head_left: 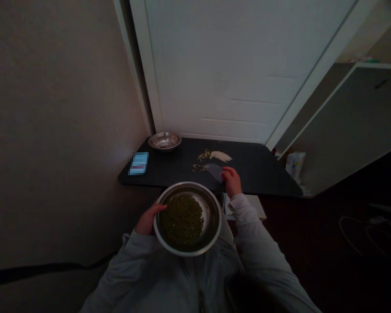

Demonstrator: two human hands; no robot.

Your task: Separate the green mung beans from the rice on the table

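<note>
My left hand [148,221] grips the left side of a round metal bowl [212,213], its thumb over the rim. The bowl sits close to my body, and small green grains that look like mung beans [184,219] fill much of it. In the fingers of my right hand [233,182] is a thin translucent plastic scraper [214,172], held low over the dark tabletop. The scraper's left edge meets a small pile of mixed dark and pale grains [198,168]. Behind it lie another mixed pile [204,154] and a longer white heap [221,156], perhaps rice.
A second metal bowl [164,141] stands at the back left of the dark table [257,169]. A blurred-out phone-like screen [138,163] is near the left edge. Behind the table is a white door [215,56]; a packet [295,165] lies at right.
</note>
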